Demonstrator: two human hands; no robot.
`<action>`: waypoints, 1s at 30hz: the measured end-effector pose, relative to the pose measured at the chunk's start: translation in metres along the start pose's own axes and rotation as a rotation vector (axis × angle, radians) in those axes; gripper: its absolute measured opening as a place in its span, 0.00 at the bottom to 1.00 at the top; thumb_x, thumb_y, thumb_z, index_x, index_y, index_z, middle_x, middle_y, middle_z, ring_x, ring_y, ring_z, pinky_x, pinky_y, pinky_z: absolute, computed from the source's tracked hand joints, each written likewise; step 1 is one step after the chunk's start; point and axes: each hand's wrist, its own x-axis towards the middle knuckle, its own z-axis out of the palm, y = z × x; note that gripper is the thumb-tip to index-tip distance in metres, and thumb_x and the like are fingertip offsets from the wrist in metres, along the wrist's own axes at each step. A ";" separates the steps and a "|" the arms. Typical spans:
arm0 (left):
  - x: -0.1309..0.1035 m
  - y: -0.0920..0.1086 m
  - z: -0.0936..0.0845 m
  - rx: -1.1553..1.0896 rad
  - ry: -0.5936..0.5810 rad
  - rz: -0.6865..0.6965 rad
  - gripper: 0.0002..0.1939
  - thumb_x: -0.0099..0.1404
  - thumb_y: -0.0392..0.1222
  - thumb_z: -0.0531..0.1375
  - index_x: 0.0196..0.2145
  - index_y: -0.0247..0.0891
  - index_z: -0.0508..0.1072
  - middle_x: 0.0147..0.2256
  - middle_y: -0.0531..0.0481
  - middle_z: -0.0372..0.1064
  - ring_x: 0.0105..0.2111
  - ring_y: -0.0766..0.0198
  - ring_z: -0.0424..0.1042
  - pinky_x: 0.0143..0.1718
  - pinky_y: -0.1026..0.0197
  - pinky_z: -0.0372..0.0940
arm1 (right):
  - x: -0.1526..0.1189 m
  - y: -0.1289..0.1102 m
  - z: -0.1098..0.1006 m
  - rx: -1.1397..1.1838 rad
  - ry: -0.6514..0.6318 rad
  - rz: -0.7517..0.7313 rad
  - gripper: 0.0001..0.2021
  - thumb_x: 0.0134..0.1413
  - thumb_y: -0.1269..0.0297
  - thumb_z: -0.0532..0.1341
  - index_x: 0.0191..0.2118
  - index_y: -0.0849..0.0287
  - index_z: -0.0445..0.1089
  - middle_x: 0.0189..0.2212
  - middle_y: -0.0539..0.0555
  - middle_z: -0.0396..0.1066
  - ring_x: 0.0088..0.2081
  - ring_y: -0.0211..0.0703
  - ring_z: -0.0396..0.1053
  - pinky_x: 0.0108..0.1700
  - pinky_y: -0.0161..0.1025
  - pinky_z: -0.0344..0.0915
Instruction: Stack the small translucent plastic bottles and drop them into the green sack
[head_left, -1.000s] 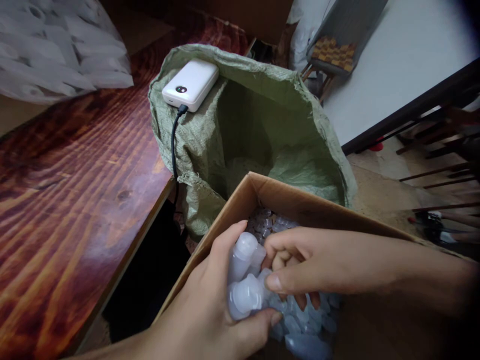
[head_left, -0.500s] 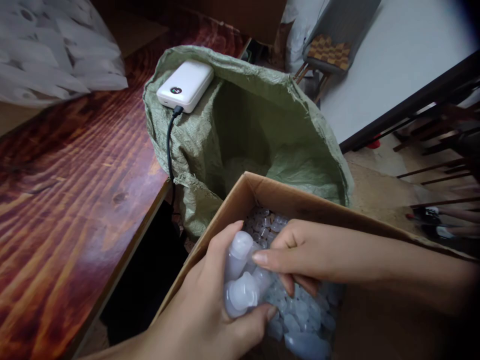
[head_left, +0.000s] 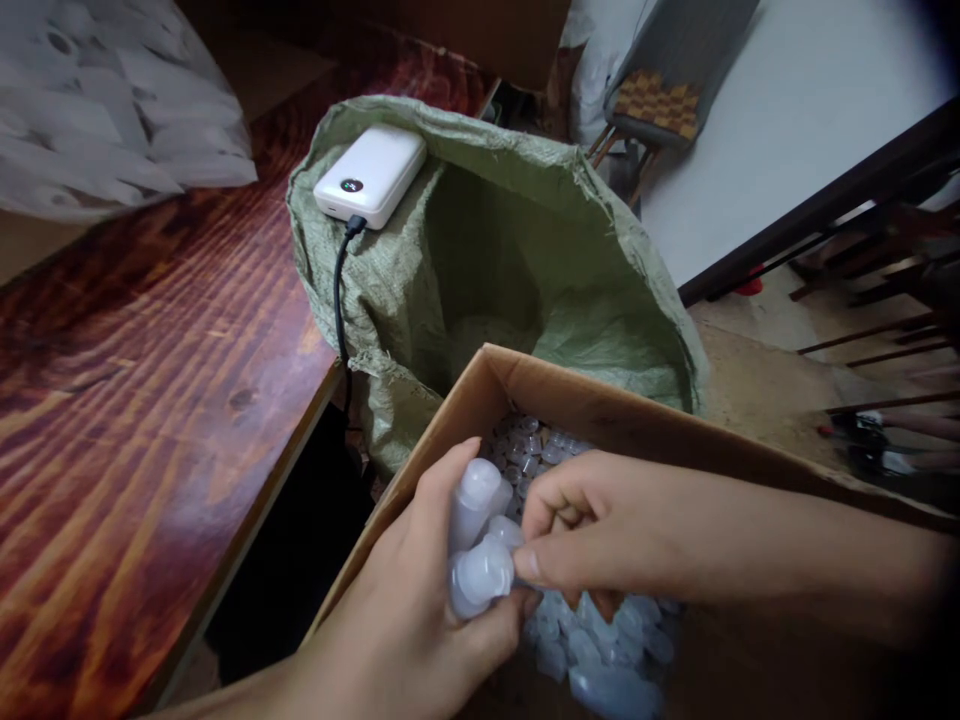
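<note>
Two translucent plastic bottles [head_left: 476, 545] sit gathered in the left hand [head_left: 420, 610], which is curled closed around them over the near-left corner of the cardboard box [head_left: 600, 400]. One bottle stands with its rounded end up and away from the person; the other lies across it, its end pointing toward the right hand [head_left: 592, 530]. That right hand comes in from the right edge of the box, fingers bent and thumb pressed forward, its thumb tip touching the crosswise bottle; whether it pinches a small piece of its own I cannot tell. Below both hands the box holds a heap of small clear plastic caps [head_left: 592, 640], so the loose parts lie directly under the right hand, nearer to it than to the left. Beyond the box's far edge gapes a green woven sack [head_left: 525, 240], with a white power bank [head_left: 371, 175] and its black cable [head_left: 339, 290] resting on the sack's left rim, beside the wooden surface [head_left: 150, 350].
</note>
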 end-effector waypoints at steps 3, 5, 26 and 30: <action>-0.002 -0.002 0.002 0.015 0.029 0.022 0.43 0.57 0.42 0.64 0.63 0.52 0.43 0.49 0.49 0.69 0.44 0.57 0.74 0.42 0.57 0.73 | 0.004 0.006 0.004 0.009 0.047 0.005 0.13 0.53 0.54 0.61 0.38 0.59 0.69 0.26 0.49 0.69 0.26 0.36 0.66 0.27 0.31 0.61; -0.003 -0.003 0.003 0.047 0.033 0.022 0.43 0.57 0.44 0.64 0.63 0.52 0.43 0.52 0.47 0.67 0.46 0.55 0.73 0.44 0.55 0.73 | 0.007 0.008 0.007 0.059 0.051 -0.004 0.12 0.53 0.55 0.60 0.37 0.60 0.69 0.28 0.50 0.70 0.26 0.35 0.66 0.27 0.31 0.62; -0.002 -0.002 0.001 0.150 0.054 0.059 0.45 0.57 0.47 0.65 0.64 0.52 0.42 0.56 0.47 0.65 0.51 0.55 0.71 0.49 0.53 0.71 | 0.003 -0.001 -0.008 -0.070 0.029 -0.009 0.10 0.53 0.64 0.59 0.41 0.59 0.68 0.28 0.49 0.69 0.29 0.37 0.67 0.27 0.30 0.60; -0.003 -0.001 0.001 0.140 0.051 0.068 0.44 0.57 0.44 0.65 0.63 0.53 0.43 0.54 0.49 0.67 0.49 0.57 0.72 0.48 0.56 0.71 | 0.008 0.002 -0.002 -0.118 0.006 -0.032 0.08 0.53 0.61 0.60 0.36 0.61 0.68 0.26 0.49 0.67 0.25 0.33 0.61 0.24 0.29 0.55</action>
